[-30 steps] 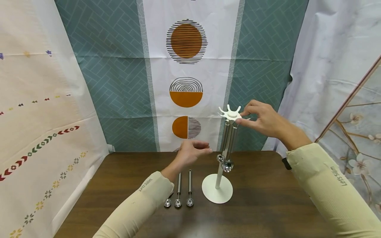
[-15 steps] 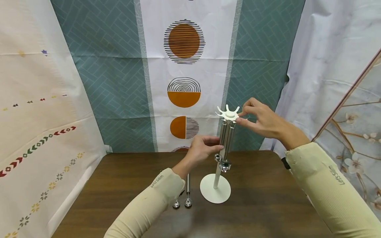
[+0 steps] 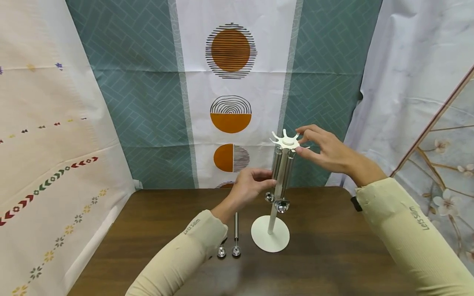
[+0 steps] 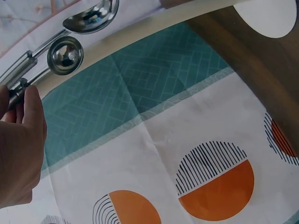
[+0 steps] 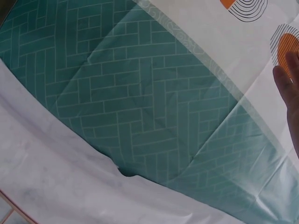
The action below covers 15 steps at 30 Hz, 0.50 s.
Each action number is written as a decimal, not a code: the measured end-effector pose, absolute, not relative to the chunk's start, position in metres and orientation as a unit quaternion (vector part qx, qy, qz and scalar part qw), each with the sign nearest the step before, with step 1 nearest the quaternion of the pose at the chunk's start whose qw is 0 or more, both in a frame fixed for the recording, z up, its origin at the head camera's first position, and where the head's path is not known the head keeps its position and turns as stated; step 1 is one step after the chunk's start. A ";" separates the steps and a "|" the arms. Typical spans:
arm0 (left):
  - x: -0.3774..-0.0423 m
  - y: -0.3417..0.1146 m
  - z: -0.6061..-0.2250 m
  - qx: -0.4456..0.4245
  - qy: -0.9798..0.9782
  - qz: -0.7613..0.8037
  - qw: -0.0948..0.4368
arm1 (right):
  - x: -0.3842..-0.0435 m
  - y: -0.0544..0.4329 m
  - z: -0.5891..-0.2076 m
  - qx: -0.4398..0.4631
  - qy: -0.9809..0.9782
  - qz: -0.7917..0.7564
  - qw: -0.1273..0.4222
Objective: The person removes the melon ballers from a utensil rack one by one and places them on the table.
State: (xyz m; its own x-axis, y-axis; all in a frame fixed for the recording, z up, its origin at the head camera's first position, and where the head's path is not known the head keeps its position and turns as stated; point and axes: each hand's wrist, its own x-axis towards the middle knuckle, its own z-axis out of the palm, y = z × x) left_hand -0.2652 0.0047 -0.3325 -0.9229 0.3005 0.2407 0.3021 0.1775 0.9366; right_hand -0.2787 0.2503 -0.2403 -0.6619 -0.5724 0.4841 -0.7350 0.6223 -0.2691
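1. Silvery metal sits in the left hand (image 3: 247,187): thumb and fingers are brought together in a pinch on the lower handle of a small scoop (image 3: 270,197), which hangs just left of the column of the white stand (image 3: 270,243).
2. At the stand's star-shaped top, the right hand (image 3: 327,151) has bent fingers and thumb about the right edge, only slightly apart; how firmly they press, we cannot tell.
3. We judge the small scoop light, stiff and hard to break, though its smooth handle may slip or swing; the handle's middle, clear of the bowl, seems the surest hold. The stand looks slender enough to sway if pulled at the top.
4. Hanging near the front of the stand's column is a larger scoop (image 3: 282,205), untouched.
5. Left of the stand's base, another scoop (image 3: 236,236) lies on the brown table (image 3: 318,246); a further one (image 3: 221,252) is partly covered by the left sleeve (image 3: 185,250).
6. A second ago we saw the left hand apart from the hanging scoops; now it grips one, and the two handles stand wider apart, showing the column between them.
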 end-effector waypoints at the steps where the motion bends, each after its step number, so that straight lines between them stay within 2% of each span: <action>1: -0.264 0.003 -0.331 -0.197 -0.767 -0.611 0.001 | -0.279 0.250 -0.240 0.370 -0.883 0.227 0.180; 15: -0.259 -0.018 -0.338 -0.190 -0.777 -0.599 0.012 | -0.279 0.250 -0.241 0.355 -0.889 0.227 0.178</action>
State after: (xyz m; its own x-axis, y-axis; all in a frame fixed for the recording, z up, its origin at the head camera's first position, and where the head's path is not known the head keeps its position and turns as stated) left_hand -0.2586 -0.0182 -0.3380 -0.9276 0.2807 0.2463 0.3096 0.2093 0.9275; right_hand -0.2792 0.2500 -0.2409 -0.6850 -0.5503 0.4773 -0.7118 0.6452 -0.2777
